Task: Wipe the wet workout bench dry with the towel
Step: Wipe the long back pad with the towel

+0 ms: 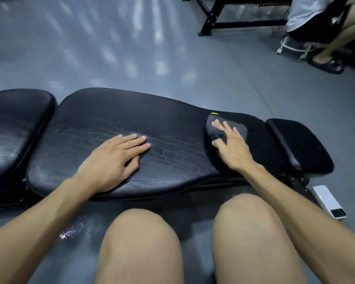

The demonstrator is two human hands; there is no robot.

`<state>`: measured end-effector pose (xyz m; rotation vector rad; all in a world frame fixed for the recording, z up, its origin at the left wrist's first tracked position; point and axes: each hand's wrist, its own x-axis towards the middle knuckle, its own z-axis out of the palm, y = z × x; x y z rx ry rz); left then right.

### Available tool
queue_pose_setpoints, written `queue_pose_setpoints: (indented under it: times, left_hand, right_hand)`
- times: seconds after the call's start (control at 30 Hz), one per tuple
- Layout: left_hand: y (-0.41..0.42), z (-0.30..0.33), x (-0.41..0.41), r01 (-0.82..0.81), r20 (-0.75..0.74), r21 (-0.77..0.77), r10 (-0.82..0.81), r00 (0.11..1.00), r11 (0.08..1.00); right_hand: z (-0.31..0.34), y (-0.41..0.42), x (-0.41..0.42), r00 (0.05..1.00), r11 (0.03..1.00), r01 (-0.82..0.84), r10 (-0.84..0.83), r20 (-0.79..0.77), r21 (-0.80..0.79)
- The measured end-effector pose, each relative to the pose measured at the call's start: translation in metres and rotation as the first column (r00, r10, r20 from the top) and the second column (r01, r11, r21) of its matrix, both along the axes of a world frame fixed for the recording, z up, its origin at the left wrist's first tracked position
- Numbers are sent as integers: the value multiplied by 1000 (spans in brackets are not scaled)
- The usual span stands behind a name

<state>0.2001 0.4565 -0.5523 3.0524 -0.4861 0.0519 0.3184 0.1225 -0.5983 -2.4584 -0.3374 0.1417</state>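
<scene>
Long black workout bench (172,128) running nine to three o'clock across the view, main pad in the middle, separate seat pad (14,124) at nine, small end pad (299,144) at three. Faint wet sheen and streaks across the main pad's centre, toward nine from the towel. Grey towel (232,128) bunched at the pad's three o'clock end, yellow-green tab at its twelve o'clock edge. Right hand (232,146) flat on the towel, fingers spread, thumb at the nine o'clock edge, pressing rather than pinching. Left hand (115,158) flat on bare pad, fingers straight and close together, bracing. Likely next: sweep toward nine along the long axis; right hand nearer. No containers in view. White box (328,201) on the floor at four.
</scene>
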Motion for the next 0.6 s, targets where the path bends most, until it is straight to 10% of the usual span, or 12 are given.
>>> queue_pose_setpoints:
  times: [0.23, 0.43, 0.6]
  left_hand:
    - [-39, -2, 23, 72, -57, -23, -73, 996, 997]
    - [-78, -13, 41, 144, -80, -42, -147, 986, 989]
    - [-99, -22, 56, 158, -80, -46, -161, 984, 986]
  right_hand:
    - [-32, -86, -72, 975, 982, -185, 180, 134, 28]
    - [-31, -96, -42, 877, 868, 481, -474, -77, 123]
    - [-36, -77, -79, 996, 996, -33, 26, 88, 87]
